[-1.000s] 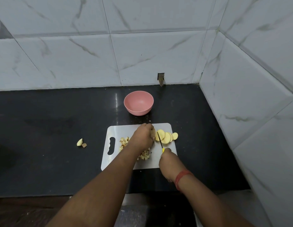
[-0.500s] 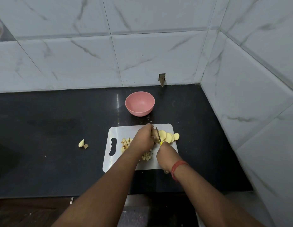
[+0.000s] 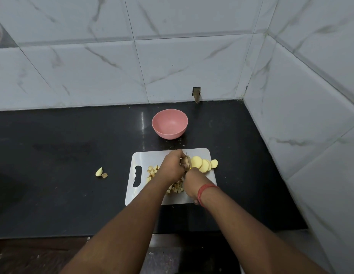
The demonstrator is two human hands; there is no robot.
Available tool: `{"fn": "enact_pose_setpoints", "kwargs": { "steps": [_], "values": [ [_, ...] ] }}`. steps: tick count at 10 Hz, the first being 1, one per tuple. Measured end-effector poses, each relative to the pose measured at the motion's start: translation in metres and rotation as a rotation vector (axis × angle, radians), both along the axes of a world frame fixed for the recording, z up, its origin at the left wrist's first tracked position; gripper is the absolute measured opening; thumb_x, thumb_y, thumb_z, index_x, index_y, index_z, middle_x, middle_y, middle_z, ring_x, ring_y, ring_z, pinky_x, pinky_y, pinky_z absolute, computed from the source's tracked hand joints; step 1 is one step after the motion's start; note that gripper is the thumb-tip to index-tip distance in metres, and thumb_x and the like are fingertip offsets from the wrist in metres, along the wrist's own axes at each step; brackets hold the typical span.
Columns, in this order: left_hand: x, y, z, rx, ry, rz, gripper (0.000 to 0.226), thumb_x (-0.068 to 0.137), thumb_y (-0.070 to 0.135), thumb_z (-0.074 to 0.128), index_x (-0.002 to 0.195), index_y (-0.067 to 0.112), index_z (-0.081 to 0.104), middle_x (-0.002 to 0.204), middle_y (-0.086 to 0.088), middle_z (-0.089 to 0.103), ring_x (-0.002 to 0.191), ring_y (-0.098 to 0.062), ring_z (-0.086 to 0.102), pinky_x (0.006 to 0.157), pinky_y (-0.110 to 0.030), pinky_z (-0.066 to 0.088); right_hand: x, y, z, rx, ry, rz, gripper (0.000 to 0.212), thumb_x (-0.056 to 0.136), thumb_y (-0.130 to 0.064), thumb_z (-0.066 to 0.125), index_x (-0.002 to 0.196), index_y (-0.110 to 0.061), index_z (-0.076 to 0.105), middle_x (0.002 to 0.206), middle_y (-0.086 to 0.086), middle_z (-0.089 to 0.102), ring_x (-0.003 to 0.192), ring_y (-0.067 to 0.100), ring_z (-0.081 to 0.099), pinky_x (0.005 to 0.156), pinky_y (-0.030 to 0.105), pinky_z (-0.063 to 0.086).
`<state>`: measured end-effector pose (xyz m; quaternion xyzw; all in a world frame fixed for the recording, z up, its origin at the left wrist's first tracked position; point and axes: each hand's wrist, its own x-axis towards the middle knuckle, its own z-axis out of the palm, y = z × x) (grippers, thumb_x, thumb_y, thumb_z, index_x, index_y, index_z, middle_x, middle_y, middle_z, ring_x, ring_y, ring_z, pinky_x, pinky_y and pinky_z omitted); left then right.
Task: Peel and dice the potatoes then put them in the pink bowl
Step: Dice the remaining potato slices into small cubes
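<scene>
Frame centre: potato [image 3: 184, 162] is pinned on board [image 3: 200, 194] by left hand [image 3: 170, 168], kept steady for slicing; knife [image 3: 188, 159] is gripped by right hand [image 3: 193, 180]. Slices [image 3: 204, 165] lie just right; pink bowl [image 3: 169, 123] is kept above, w/in reach.

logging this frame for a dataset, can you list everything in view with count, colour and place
pink bowl: one, pink, nothing inside, on the counter behind the board
cutting board: one, white, on the counter in front of the bowl
potato slices: several, pale yellow, overlapping on the board's right part
diced potato: a pile, yellow-brown, on the board, partly under the arms
knife: one, yellow handle, blade at the potato
potato scraps: two, yellow and brown, on the counter left of the board
counter: one, black
wall tiles: white, marbled, behind and right
red thread: on the right wrist
left hand: holds the potato
right hand: grips the knife
</scene>
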<state>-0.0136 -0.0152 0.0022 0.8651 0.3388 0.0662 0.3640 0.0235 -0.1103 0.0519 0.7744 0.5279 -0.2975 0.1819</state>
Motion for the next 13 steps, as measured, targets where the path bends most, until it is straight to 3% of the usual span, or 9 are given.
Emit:
{"fn": "enact_pose_setpoints", "kwargs": {
  "steps": [2, 3, 5, 6, 7, 8, 9, 10, 13],
  "values": [
    [0.000, 0.002, -0.001, 0.016, -0.018, -0.001, 0.024, 0.086, -0.001, 0.066, 0.098, 0.018, 0.056, 0.110, -0.007, 0.062, 0.099, -0.022, 0.060, 0.086, -0.039, 0.055, 0.012, -0.004, -0.001, 0.233, 0.088, -0.230, 0.015, 0.097, -0.006, 0.046, 0.108, -0.004, 0.057, 0.070, 0.002, 0.043, 0.053, 0.012, 0.037, 0.045, 0.022, 0.031],
    [0.001, 0.002, -0.003, 0.000, -0.004, 0.007, 0.027, 0.087, 0.001, 0.068, 0.102, 0.019, 0.057, 0.112, -0.004, 0.061, 0.100, -0.019, 0.059, 0.086, -0.034, 0.054, 0.012, 0.001, 0.002, 0.074, 0.109, -0.306, 0.009, 0.096, 0.001, 0.048, 0.091, -0.002, 0.055, 0.075, 0.011, 0.051, 0.053, 0.018, 0.039, 0.048, 0.024, 0.034],
    [0.002, 0.001, -0.002, -0.026, 0.011, 0.036, 0.026, 0.088, 0.000, 0.063, 0.108, 0.016, 0.058, 0.110, -0.004, 0.059, 0.097, -0.019, 0.058, 0.082, -0.034, 0.056, -0.003, -0.008, 0.000, 0.068, 0.042, -0.281, 0.037, 0.100, -0.023, 0.047, 0.134, -0.009, 0.052, 0.136, 0.011, 0.052, 0.090, 0.018, 0.053, 0.078, 0.026, 0.042],
    [0.002, 0.002, -0.002, -0.042, 0.005, 0.035, 0.024, 0.089, -0.001, 0.059, 0.101, 0.018, 0.054, 0.104, -0.005, 0.061, 0.093, -0.021, 0.062, 0.080, -0.038, 0.059, -0.011, -0.030, -0.010, -0.090, -0.007, -0.128, 0.020, 0.100, -0.028, 0.046, 0.112, -0.015, 0.057, 0.117, 0.004, 0.054, 0.113, 0.023, 0.048, 0.086, 0.033, 0.037],
    [0.003, 0.001, 0.001, -0.029, 0.017, 0.029, 0.022, 0.090, -0.001, 0.057, 0.098, 0.019, 0.052, 0.100, -0.003, 0.060, 0.091, -0.021, 0.061, 0.078, -0.037, 0.056, -0.020, -0.050, -0.031, -0.106, -0.048, -0.195, 0.038, 0.100, -0.036, 0.019, 0.081, -0.016, 0.045, 0.076, -0.005, 0.037, 0.079, 0.012, 0.046, 0.066, 0.020, 0.039],
    [0.005, 0.001, 0.002, -0.020, 0.025, 0.026, 0.021, 0.090, -0.002, 0.056, 0.096, 0.018, 0.051, 0.096, -0.002, 0.058, 0.088, -0.020, 0.058, 0.070, -0.030, 0.051, -0.024, -0.070, -0.038, -0.050, 0.018, -0.168, 0.026, 0.100, -0.027, 0.034, 0.082, -0.013, 0.045, 0.075, -0.005, 0.037, 0.086, 0.010, 0.048, 0.071, 0.018, 0.039],
    [0.005, 0.000, 0.003, 0.001, 0.042, 0.007, 0.022, 0.088, -0.001, 0.057, 0.101, 0.016, 0.053, 0.100, -0.003, 0.058, 0.092, -0.022, 0.056, 0.071, -0.028, 0.049, -0.016, -0.072, -0.036, 0.229, 0.269, -0.730, 0.001, 0.098, -0.012, 0.040, 0.098, -0.011, 0.039, 0.077, -0.001, 0.039, 0.061, 0.009, 0.037, 0.053, 0.018, 0.029],
    [0.005, -0.002, 0.003, 0.023, 0.060, -0.001, 0.038, 0.089, 0.002, 0.058, 0.126, 0.012, 0.054, 0.118, -0.006, 0.057, 0.104, -0.022, 0.056, 0.083, -0.028, 0.048, -0.008, -0.086, -0.051, 0.311, 0.117, -0.603, 0.019, 0.099, -0.013, 0.035, 0.080, -0.015, 0.030, 0.069, -0.004, 0.035, 0.055, 0.006, 0.033, 0.046, 0.020, 0.021],
    [0.003, -0.011, 0.000, 0.015, 0.078, 0.036, 0.041, 0.093, 0.012, 0.065, 0.132, 0.017, 0.051, 0.108, -0.002, 0.063, 0.096, -0.019, 0.059, 0.085, -0.034, 0.053, 0.020, -0.081, -0.050, 0.608, 0.253, -0.851, 0.021, 0.101, -0.018, 0.031, 0.112, -0.007, 0.045, 0.086, 0.007, 0.053, 0.071, 0.020, 0.053, 0.061, 0.030, 0.044]
  ]
}}
